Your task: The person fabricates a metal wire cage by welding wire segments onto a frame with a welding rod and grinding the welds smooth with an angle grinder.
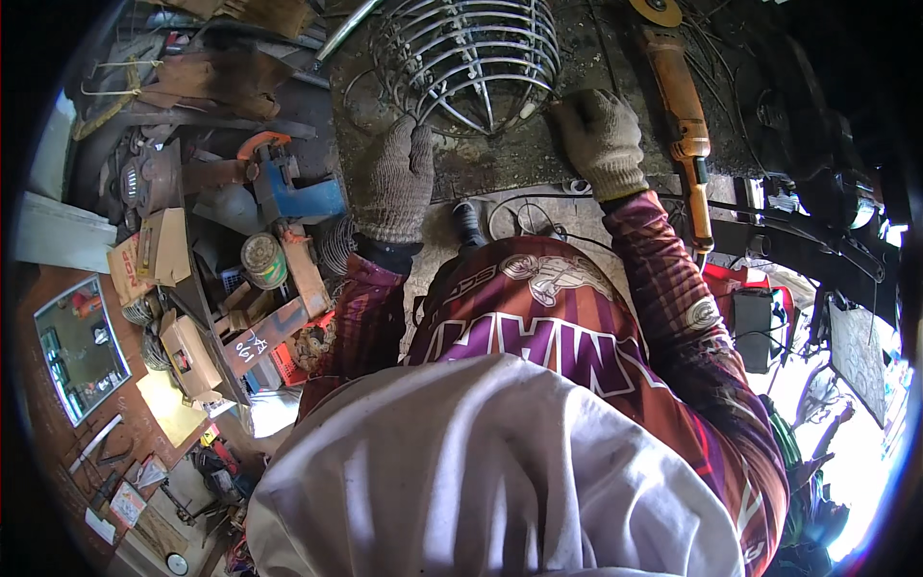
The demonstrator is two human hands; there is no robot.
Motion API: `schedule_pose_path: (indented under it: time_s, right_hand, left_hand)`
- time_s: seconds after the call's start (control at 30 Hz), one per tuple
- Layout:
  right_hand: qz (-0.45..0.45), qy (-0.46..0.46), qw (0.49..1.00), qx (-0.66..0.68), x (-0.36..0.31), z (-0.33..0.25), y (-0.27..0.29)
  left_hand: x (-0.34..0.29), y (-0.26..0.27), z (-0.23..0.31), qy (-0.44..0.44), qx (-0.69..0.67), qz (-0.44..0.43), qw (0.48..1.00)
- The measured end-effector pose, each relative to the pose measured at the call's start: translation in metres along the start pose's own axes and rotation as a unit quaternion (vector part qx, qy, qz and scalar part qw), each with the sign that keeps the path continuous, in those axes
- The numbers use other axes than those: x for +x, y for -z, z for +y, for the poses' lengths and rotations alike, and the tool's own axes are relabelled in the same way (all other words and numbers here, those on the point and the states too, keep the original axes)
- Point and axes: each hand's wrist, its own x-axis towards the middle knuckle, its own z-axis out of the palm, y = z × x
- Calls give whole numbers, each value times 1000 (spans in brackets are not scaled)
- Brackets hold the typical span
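Left side, upper: rust-brown sheet scrap [213, 81]; blue metal tool body [296, 195] beside an orange part [263, 144]. Left, middle: round can with green side [264, 262]; two cardboard boxes, upper [165, 248] and lower [189, 358]; orange-red plastic crate [286, 366], partly hidden. Far left: framed reflective panel [82, 348], lying near a yellow sheet [171, 408]. Lower left: small round dial [176, 564]. Right side: dark upright box [755, 330]; pale, patterned plate [859, 358], tilted.
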Motion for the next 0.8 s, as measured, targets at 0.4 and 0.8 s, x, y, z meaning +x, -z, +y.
schedule_pose_path:
  time_s: [0.4, 0.8]
  right_hand:
    - [-2, -3, 1000, -7, 2, -3, 2]
    - [1, -8, 1000, 17, 0, -2, 0]
  left_hand:
    - [1, -5, -1, 2, -16, 10, 1000]
    - [2, 2, 8, 8, -9, 0, 1000]
